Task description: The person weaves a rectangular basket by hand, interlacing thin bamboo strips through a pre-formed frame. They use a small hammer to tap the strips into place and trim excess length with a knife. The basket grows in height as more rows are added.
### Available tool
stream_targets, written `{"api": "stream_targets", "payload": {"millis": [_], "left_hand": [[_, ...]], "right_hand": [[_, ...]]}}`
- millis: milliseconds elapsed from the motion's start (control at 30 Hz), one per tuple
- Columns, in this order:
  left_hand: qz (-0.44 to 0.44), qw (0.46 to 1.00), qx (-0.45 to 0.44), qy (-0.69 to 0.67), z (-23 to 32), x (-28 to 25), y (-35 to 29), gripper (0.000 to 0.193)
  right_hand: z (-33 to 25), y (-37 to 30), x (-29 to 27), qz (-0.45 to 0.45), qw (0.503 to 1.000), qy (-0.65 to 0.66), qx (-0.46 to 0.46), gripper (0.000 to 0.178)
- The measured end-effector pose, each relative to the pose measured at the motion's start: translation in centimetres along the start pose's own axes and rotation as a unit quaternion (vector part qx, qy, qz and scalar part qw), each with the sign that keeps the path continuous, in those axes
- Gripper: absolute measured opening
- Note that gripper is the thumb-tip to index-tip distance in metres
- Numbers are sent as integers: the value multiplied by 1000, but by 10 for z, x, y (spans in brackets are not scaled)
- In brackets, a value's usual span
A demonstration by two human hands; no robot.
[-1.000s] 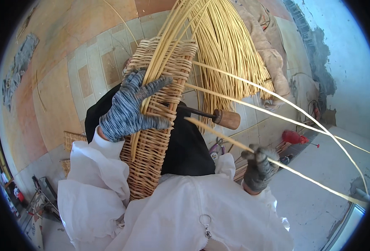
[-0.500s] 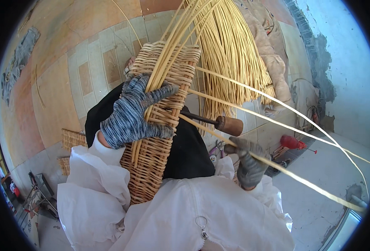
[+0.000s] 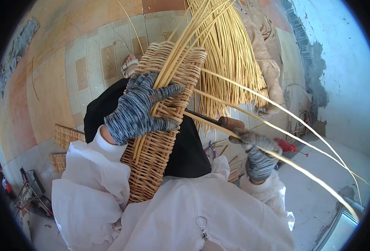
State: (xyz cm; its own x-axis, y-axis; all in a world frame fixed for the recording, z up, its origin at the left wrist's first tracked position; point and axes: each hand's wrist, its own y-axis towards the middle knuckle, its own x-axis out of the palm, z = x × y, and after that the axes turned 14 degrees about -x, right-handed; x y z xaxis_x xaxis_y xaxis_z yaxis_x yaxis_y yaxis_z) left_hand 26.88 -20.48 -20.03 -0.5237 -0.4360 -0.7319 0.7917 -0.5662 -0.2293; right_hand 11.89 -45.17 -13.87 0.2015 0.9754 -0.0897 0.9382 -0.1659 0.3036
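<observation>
A long woven wicker panel [image 3: 151, 161] lies slanted across my lap. My left hand [image 3: 141, 108], in a grey-blue knit glove, grips it, with a bundle of pale rattan strands [image 3: 174, 62] running under the fingers. From the panel's right edge several strands stretch out to the right. My right hand [image 3: 260, 157], gloved too, is closed round the lowest rattan strand [image 3: 306, 173], whose free end reaches far right. A wooden-handled awl [image 3: 231, 124] sticks out of the panel's right edge, its metal shaft running into the weave just above that strand; neither hand visibly holds it.
A large sheaf of loose rattan [image 3: 228, 58] lies on the tiled floor ahead, beside a beige cloth [image 3: 272, 75]. Right of my right hand is a red tool [image 3: 288, 146]. Smaller wicker pieces [image 3: 68, 137] and metal gear [image 3: 34, 192] are at left.
My right hand has moved right and slightly away from me along the lowest strand, still closed on it. The panel and my left hand have shifted slightly to the right.
</observation>
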Motion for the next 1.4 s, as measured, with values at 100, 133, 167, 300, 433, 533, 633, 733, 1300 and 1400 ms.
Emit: {"api": "stream_targets", "payload": {"millis": [100, 133, 167, 300, 433, 533, 633, 733, 1300, 1400], "left_hand": [[8, 1000, 5, -26, 1, -3, -3, 73], [13, 1000, 11, -20, 1, 1, -1, 74], [20, 1000, 15, -13, 2, 4, 1, 75], [40, 998, 46, -1, 4, 3, 4, 67], [23, 994, 15, -110, -6, -2, 4, 50], [83, 991, 21, -102, -6, 7, 8, 43], [100, 991, 9, -87, 0, 7, 6, 42], [103, 992, 37, -69, 9, 10, 6, 42], [14, 997, -4, -71, -3, -16, 3, 53], [-51, 997, 39, 36, 4, -23, -20, 85]], "right_hand": [[-13, 51, -6, -159, 982, -8, -99, 18], [-14, 61, -2, -177, 979, -25, -94, 18], [-16, 71, 1, -195, 976, -42, -89, 18], [-39, 114, 49, -192, 980, -52, 26, 15], [-36, 106, 34, -247, 953, -175, 26, 15], [2, 76, 13, -360, 872, -326, -59, 27], [27, 56, 13, -488, 773, -401, 51, 35], [39, 71, -15, -557, 769, -136, 283, 37], [-16, -63, -77, -360, 839, -23, 406, 68], [-8, -50, -33, -359, 901, 74, 232, 63]]}}
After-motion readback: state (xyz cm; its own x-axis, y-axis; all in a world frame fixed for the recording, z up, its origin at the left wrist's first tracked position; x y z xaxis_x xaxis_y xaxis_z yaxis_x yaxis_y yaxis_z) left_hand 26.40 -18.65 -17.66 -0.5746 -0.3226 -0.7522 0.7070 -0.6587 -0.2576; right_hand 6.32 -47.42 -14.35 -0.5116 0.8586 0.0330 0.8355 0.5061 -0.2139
